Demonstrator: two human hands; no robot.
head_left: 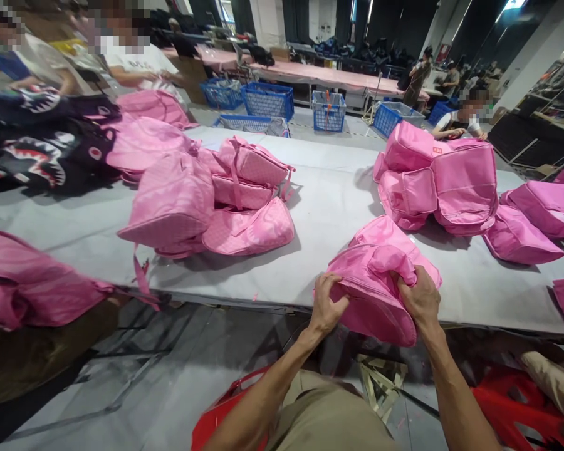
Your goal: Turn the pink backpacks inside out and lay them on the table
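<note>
At the white table's [329, 188] edge, left hand [328, 305] and right hand [422, 295] clamp a pink bag [373, 275], right fingertips lost in folds

I have a hand-wide passage over the white table [326, 188], running from near edge to far side between the left pile of pink bags [173, 194] and the right stack of pink bags [465, 188]. The pink bag [373, 285] between my left hand [328, 304] and right hand [423, 297] blocks its near right part, and the right stack stands close behind that bag.

1 head-worn camera looks forward and down across the white table [331, 172] from its near edge.
</note>
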